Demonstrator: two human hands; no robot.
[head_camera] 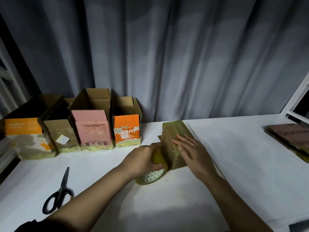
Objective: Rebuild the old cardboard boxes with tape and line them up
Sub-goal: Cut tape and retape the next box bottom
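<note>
A brown cardboard box [173,131] lies on the white table [234,156], its top covered in yellowish tape. My right hand [190,149] lies flat on the box with straight fingers pressing the tape down. My left hand [143,158] grips a roll of yellowish packing tape [153,174] held against the box's left side. Several rebuilt boxes stand in a row at the back left: an orange and brown one [25,133], a plain brown one [58,133], a pink one [92,128] and a small orange one [127,129].
Black-handled scissors [58,193] lie on the table at the front left. A stack of flattened cardboard [291,136] rests at the far right edge. A grey curtain [167,56] hangs behind the table.
</note>
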